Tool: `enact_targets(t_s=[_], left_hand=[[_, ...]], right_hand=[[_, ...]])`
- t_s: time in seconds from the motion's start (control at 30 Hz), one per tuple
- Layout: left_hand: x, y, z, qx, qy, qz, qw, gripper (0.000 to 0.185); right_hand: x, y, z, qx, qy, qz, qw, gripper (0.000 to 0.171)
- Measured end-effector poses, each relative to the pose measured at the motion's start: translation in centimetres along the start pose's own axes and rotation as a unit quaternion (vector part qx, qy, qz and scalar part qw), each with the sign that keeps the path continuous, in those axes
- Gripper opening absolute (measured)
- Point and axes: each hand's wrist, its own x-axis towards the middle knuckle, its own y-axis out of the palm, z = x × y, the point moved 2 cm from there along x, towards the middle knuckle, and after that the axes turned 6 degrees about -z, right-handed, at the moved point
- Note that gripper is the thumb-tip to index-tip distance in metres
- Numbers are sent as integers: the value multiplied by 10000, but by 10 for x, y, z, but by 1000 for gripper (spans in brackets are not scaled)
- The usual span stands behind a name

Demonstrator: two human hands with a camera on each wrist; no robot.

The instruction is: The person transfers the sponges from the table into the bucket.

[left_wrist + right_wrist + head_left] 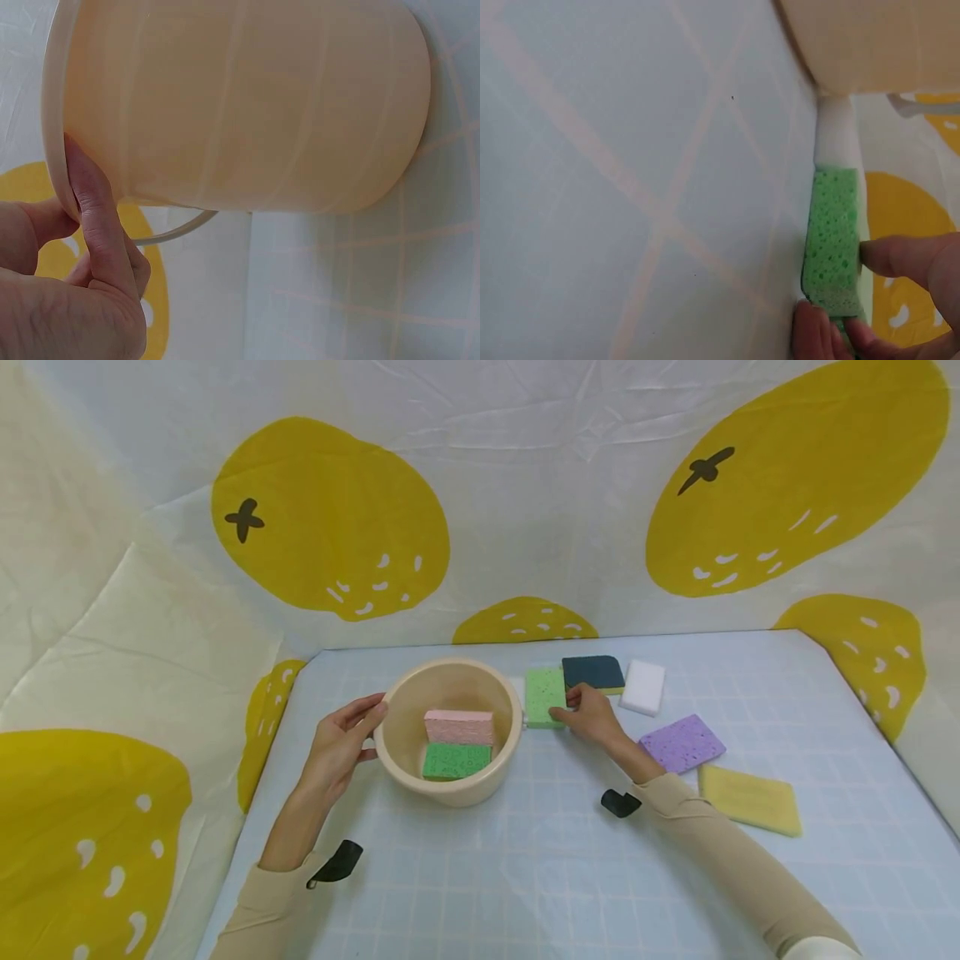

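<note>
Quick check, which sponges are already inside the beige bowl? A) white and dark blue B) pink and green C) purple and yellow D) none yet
B: the head view shows a pink sponge and a green sponge lying inside the beige bowl; the purple sponge, yellow sponge, white sponge and dark blue sponge all lie on the table.

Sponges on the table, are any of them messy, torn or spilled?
Nothing stands out. Two sponges lie flat in the bowl, pink and green. The others lie flat on the table, none torn. The right hand pinches the light green sponge.
</note>
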Motion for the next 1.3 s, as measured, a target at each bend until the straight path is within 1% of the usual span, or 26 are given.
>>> enact_targets(t_s=[0.1, 0.4, 0.6, 0.73, 0.93, 1.07, 1.2, 1.3], left_hand=[[0, 0, 0, -32, 23, 1, 10000, 55], [-1, -1, 1, 32, 14, -26, 10000, 57], [-2, -2, 1, 88, -13, -29, 10000, 57], [-2, -2, 1, 108, -16, -50, 9999, 57], [-2, -3, 1, 98, 13, -61, 9999, 55], [-2, -2, 0, 94, 21, -47, 9999, 55], [-2, -2, 0, 106, 23, -35, 9999, 56], [-2, -1, -1, 114, 23, -15, 9999, 56]], right_hand=[[-1, -1, 1, 84, 28, -27, 10000, 48], [-2, -8, 0, 451, -107, -80, 9989, 45], [-7, -19, 4, 672, 83, -26, 9977, 50], [-10, -26, 7, 930, 222, 145, 9953, 53], [-11, -33, 9, 1313, 511, 496, 9888, 60], [-11, -38, 10, 1766, 746, 714, 9789, 63], [-14, -44, 9, 2065, 897, 773, 9713, 65], [-16, -49, 9, 2055, 888, 763, 9716, 65]])
